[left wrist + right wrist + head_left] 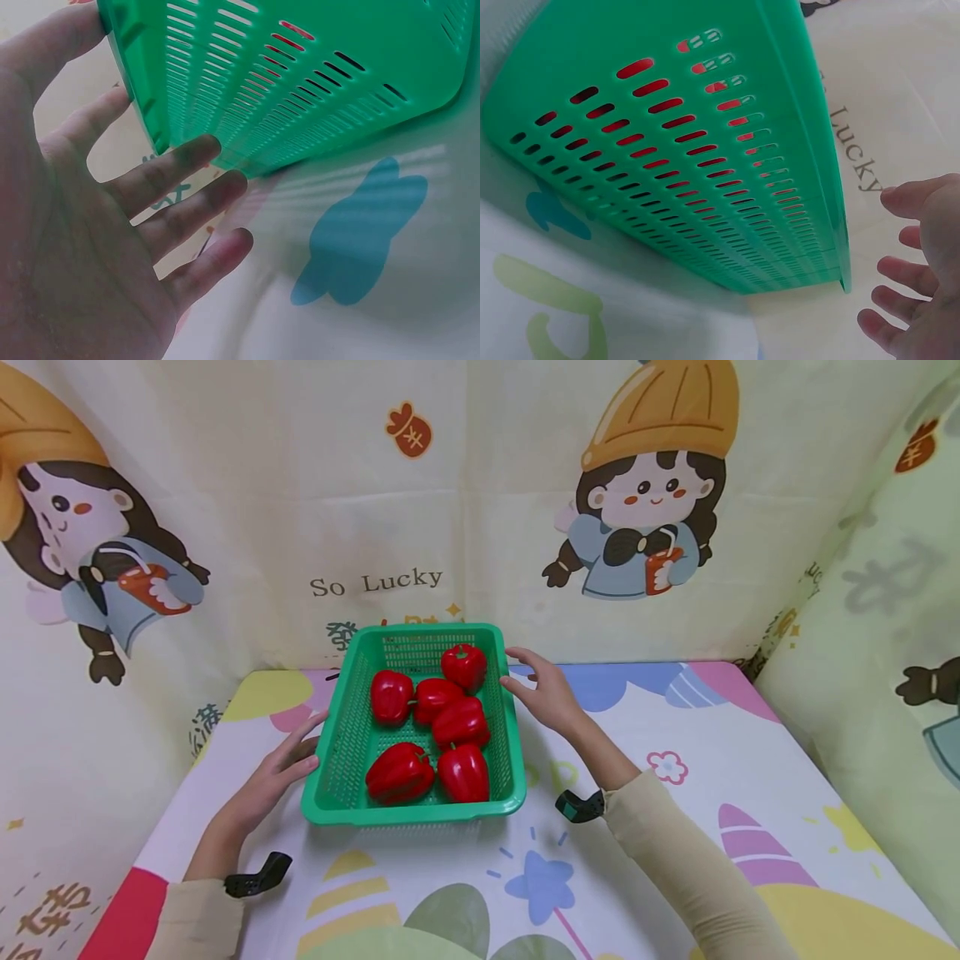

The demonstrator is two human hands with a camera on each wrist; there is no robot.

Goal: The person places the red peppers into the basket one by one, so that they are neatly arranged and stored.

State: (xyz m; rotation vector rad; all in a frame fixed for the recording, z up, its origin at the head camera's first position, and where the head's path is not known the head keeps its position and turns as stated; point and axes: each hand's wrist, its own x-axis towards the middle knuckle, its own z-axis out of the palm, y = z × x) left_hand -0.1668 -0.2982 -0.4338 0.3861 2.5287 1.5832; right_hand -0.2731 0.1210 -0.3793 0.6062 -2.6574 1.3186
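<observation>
A green plastic basket (415, 815) with slotted sides stands on the table, holding several shiny red bell peppers (400, 773). At its left side is my left hand (264, 782), fingers extended; in the left wrist view, thumb and forefinger tips meet the rim (129, 71) while the other fingers spread below it. My right hand (546, 695) is beside the far right corner. From the right wrist, a gap shows between this right hand (919, 262), its fingers loosely bent, and the basket wall (667, 150). Red peppers show through the slots.
A cartoon-printed cloth (540, 883) covers the table. Pale printed curtains (495, 527) rise behind it and at both sides. Black wrist devices (258, 875) are worn on both forearms.
</observation>
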